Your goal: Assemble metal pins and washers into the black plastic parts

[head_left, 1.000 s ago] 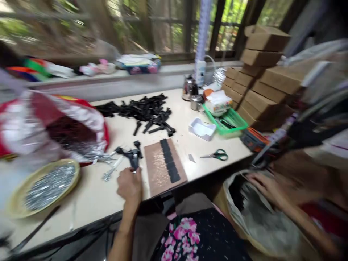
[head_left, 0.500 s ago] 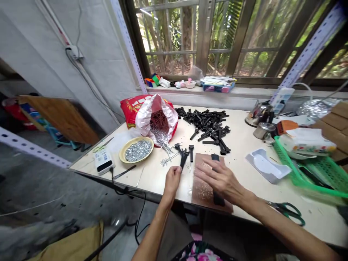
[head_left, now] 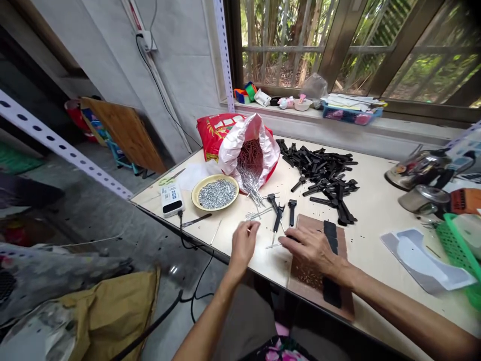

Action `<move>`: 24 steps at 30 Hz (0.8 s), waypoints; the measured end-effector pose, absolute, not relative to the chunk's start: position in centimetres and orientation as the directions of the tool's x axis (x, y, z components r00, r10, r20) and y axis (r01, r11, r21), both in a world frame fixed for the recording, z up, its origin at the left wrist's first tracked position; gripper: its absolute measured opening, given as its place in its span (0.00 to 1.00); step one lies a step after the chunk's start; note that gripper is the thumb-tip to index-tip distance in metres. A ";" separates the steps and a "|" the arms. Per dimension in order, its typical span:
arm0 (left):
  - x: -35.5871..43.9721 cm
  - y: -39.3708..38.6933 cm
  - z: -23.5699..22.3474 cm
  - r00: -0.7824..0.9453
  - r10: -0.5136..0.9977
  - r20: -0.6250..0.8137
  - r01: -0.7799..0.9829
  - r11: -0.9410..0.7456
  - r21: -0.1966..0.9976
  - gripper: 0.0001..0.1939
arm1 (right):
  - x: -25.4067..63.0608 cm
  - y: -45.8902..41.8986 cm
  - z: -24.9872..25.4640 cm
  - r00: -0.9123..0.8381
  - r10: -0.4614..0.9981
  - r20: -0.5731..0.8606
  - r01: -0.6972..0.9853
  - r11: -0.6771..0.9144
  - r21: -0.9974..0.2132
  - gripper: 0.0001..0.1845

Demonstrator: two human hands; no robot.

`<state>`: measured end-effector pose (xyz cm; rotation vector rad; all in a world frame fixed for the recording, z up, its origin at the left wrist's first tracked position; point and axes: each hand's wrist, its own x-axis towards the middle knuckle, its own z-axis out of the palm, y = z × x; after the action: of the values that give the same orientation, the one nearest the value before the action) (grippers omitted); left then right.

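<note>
My left hand is closed over the table's front edge, fingertips pinched; anything between them is too small to make out. My right hand reaches across the brown board, its fingers drawn together at the end of a thin metal rod. Just beyond the hands lie black plastic pieces, one with a metal rod sticking out toward me, and another black piece standing apart. A black strip runs along the board, partly hidden by my right hand and wrist.
A yellow bowl holds small silver parts. Behind it, a red bag spills long metal rods. Black pieces are heaped at the back. A white tray and green basket stand right; a white device and scissors lie left.
My left hand has let go of a black piece, which now lies on the table. My right hand has gone from spread over the board to closed at the rod. The view has turned right.
</note>
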<state>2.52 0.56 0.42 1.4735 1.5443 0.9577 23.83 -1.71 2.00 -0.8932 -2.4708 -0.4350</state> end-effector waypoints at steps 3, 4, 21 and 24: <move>2.4 3.2 0.1 -0.038 0.970 0.240 0.814 -0.109 0.570 0.11 | 24.0 -1.8 2.2 -0.552 0.615 0.563 0.741 0.671 -0.008 0.09; 2.7 3.9 0.0 0.003 0.968 0.252 0.878 -0.123 0.462 0.11 | 24.0 -1.9 2.3 -0.529 0.633 0.565 0.750 0.660 -0.037 0.09; 6.8 3.5 -1.3 0.134 0.960 0.247 0.895 -0.224 0.387 0.11 | 26.5 -4.4 1.9 -0.350 0.682 0.643 0.782 0.590 -0.201 0.11; 4.0 3.6 -1.2 -0.019 0.954 0.300 0.914 -0.105 0.391 0.11 | 27.3 -4.9 1.6 -0.311 0.705 0.637 0.791 0.564 -0.239 0.13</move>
<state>4.04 3.62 -1.16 2.1441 2.0470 0.7727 27.27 -4.88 1.60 -1.1938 -2.0808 -0.1521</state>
